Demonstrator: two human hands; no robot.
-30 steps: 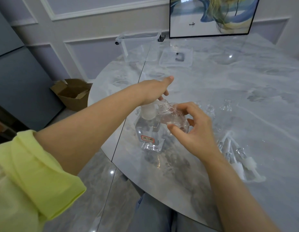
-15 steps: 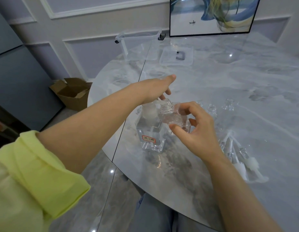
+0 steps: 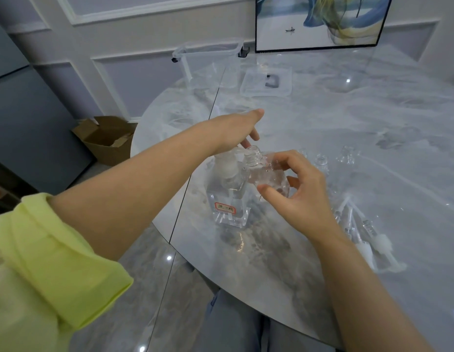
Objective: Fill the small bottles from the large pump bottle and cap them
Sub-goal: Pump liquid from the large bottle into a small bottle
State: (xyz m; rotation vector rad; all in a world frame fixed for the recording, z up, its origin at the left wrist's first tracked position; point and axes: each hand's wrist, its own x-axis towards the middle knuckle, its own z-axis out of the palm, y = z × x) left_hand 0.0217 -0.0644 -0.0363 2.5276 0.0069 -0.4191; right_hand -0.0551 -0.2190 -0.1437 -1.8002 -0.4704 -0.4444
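The large pump bottle (image 3: 229, 196), clear and square with a red-edged label low on its front, stands on the marble table (image 3: 322, 123) near the table's 8 o'clock edge. Its white pump head is under the left hand (image 3: 236, 130), which lies flat over the top with fingers straight and together, pointing toward 1 o'clock. Whether the palm presses the pump down cannot be told.

Just at 3 o'clock of the pump, touching or nearly touching its spout, a small bottle (image 3: 267, 174) is tilted with its open threaded neck toward 11 o'clock. The right hand (image 3: 299, 196) pinches this bottle, thumb on the near side and curled fingers on the far side.

Further toward 3 o'clock, two more small empty bottles (image 3: 322, 162) stand upright, apart from each other. At 4 o'clock of the right wrist lies a loose heap of small pump caps (image 3: 368, 240) with thin tubes.

At the table's 12 o'clock side sit a clear plastic box (image 3: 208, 64) and, beside it, its flat lid (image 3: 266, 81). A framed picture (image 3: 319, 21) leans on the wall beyond. A cardboard box (image 3: 106, 138) rests on the floor at 9 o'clock.
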